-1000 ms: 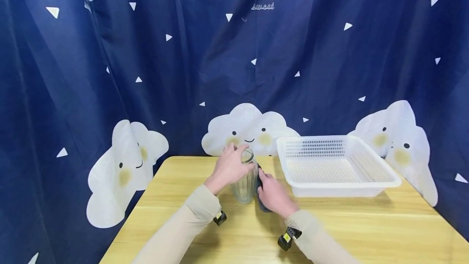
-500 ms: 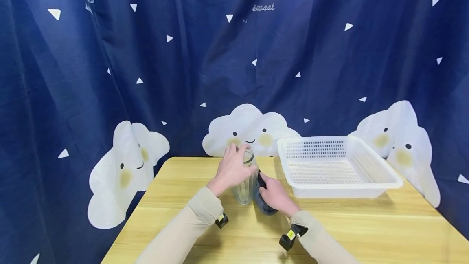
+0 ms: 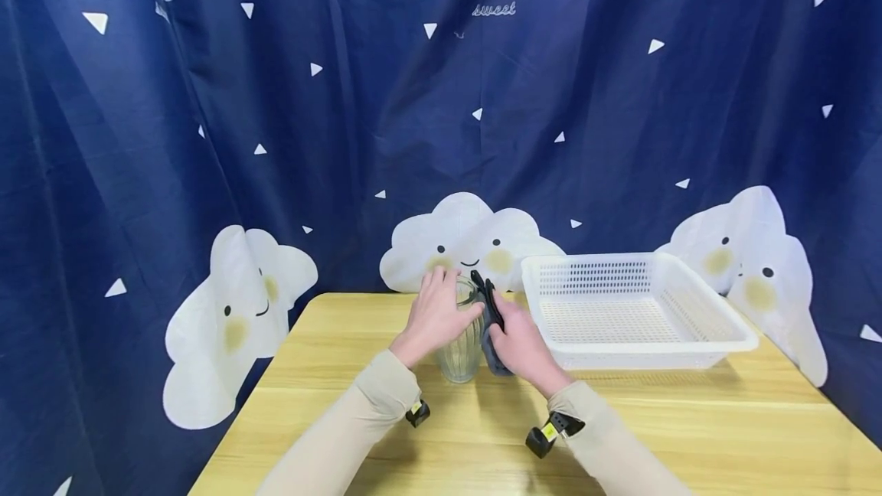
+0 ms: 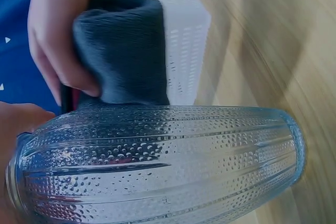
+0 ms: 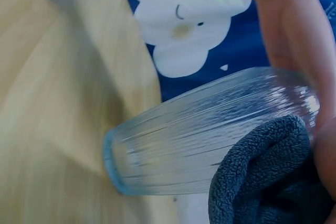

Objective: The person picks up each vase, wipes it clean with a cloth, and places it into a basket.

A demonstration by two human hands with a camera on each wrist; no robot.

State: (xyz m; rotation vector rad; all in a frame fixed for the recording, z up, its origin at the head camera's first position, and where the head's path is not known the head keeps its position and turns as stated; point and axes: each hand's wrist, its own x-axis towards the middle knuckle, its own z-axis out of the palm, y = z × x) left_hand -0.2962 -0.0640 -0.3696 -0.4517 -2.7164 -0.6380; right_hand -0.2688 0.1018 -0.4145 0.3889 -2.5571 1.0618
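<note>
A clear ribbed glass vase (image 3: 460, 357) with a dotted texture stands upright on the wooden table. My left hand (image 3: 434, 318) grips it near the rim, thumb on the near side and fingers round the back. On the vase's right side, my right hand (image 3: 521, 339) holds a folded dark grey cloth (image 3: 494, 357), fingers curled round it. In the left wrist view the fluffy cloth (image 4: 128, 51) lies right along the glass (image 4: 210, 156). The right wrist view shows the cloth (image 5: 257, 161) overlapping the upper part of the vase (image 5: 168, 140).
To the right of my hands sits a white perforated plastic basket (image 3: 641, 354). The light wooden table (image 3: 358, 320) reaches back to a dark blue curtain (image 3: 365, 98) printed with clouds and triangles. A small black wrist camera (image 3: 540, 441) hangs under my right cuff.
My right hand has moved up along the vase's side with the cloth, after dipping slightly lower half a second ago. The left hand keeps its grip on the vase in nearly the same spot.
</note>
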